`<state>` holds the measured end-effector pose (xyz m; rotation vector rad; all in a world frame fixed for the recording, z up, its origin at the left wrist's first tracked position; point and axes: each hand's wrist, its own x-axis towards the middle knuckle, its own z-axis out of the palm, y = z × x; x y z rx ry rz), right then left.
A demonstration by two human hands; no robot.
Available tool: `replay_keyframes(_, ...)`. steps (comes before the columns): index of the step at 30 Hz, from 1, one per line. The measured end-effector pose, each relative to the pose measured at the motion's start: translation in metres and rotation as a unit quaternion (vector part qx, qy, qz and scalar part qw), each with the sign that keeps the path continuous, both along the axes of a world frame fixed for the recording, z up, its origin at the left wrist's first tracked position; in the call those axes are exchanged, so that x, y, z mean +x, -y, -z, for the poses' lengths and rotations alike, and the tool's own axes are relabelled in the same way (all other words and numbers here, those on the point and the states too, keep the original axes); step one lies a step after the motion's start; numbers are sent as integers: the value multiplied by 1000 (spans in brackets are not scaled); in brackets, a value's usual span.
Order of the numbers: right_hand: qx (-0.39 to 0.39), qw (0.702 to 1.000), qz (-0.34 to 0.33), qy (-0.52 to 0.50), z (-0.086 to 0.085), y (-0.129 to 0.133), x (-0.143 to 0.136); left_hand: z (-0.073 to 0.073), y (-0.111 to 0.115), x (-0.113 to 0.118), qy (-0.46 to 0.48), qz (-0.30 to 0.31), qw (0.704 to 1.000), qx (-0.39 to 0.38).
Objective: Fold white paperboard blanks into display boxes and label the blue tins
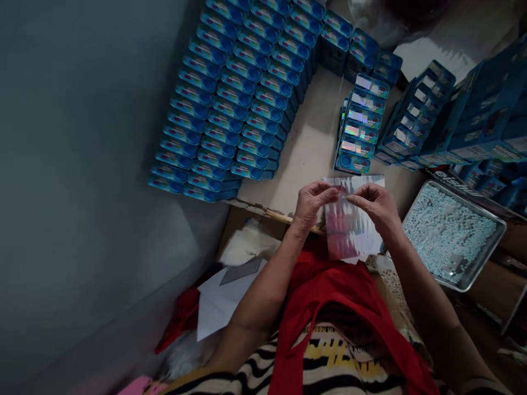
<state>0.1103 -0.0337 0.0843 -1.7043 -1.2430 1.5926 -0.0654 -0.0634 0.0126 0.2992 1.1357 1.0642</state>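
My left hand (313, 202) and my right hand (375, 206) come close together at the table's front edge, both with thumb and fingers pinched. Whatever sits between the fingertips is too small to make out. Just beneath them lies a shiny silver holographic sheet (349, 236), marked in rows and hanging past the table edge toward my red apron. Right behind my hands stands a row of blue boxes (357, 148). Most of these carry a shiny silver strip on top, while the nearest one shows none.
Many blue boxes (230, 99) stand in tight rows at the left of the table (307, 131). More boxes with silver strips (424, 112) and larger blue cartons (486, 109) are on the right. A metal tray (503, 225) of small pale-blue pieces sits at lower right. A wall (82, 164) rises at left.
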Motion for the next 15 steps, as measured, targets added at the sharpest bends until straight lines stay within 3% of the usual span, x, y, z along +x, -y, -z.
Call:
replay_keyframes(3,19,999,18,26,-9,-5,-5,-15,-11,-2,-64,-35,997,-1)
replay_keyframes(8,134,977,75,147,-23,-26,-21,-38,-42,-12,-234,-38,969,74)
replay_keyframes(11,181,953,65,234,-16,-43,-27,-40,-65,-16,-323,-12,940,110)
replay_keyframes(15,195,926,29,323,0,-55,-27,-31,-84,-20,-353,35,929,102)
